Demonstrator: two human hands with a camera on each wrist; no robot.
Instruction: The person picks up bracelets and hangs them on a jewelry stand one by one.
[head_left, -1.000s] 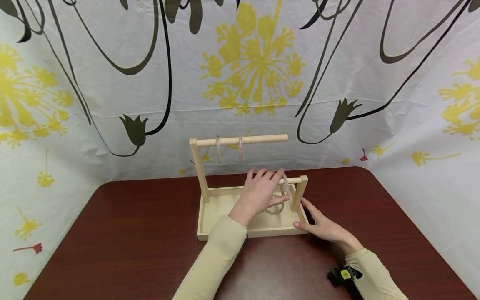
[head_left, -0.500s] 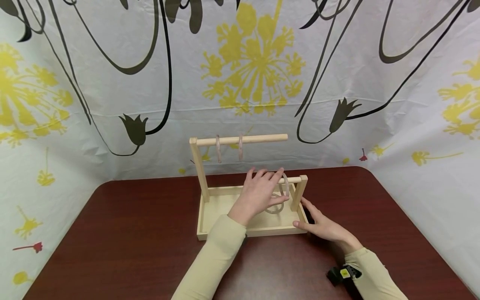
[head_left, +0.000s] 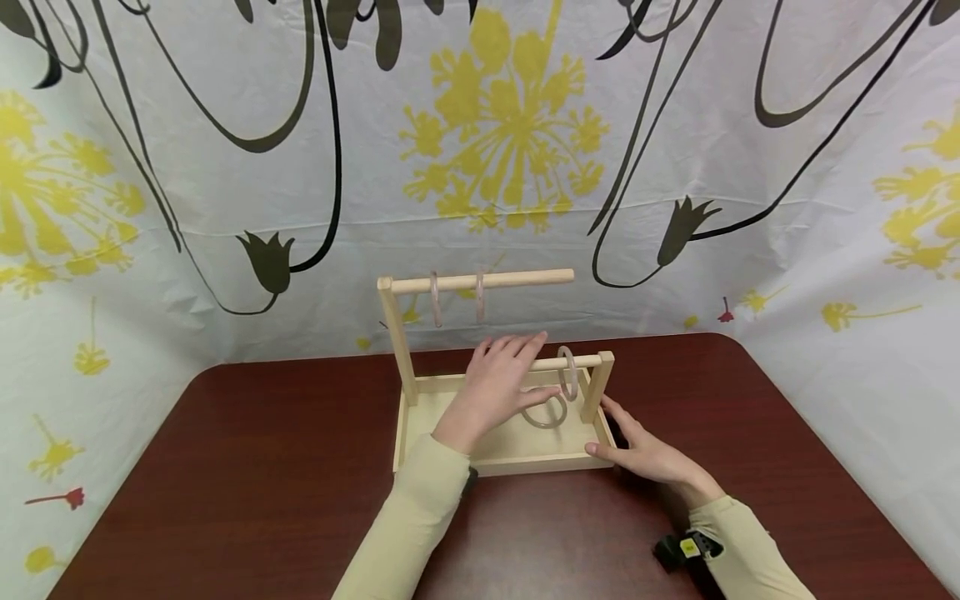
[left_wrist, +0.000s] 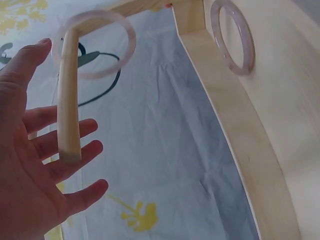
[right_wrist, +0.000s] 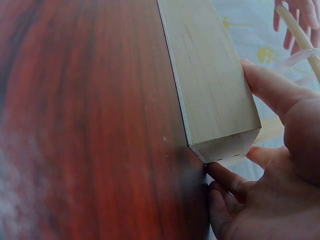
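A wooden jewelry stand has a tray base, a tall bar on the left and a short one on the right. On the lower rod hangs a translucent pinkish bangle. Beside that rod is my left hand, its fingers spread and apart from the bangle. Another bangle lies in the tray, partly behind my left thumb in the head view. My right hand grips the tray's front right corner, thumb on the front wall and fingers around the end.
Two more bangles hang from the upper rod, a left bangle and a right bangle. The stand rests on a dark red-brown table. Behind rises a white curtain with printed flowers.
My left hand has let go of the bangle on the lower rod and drawn back to the left. The right hand stays at the tray corner.
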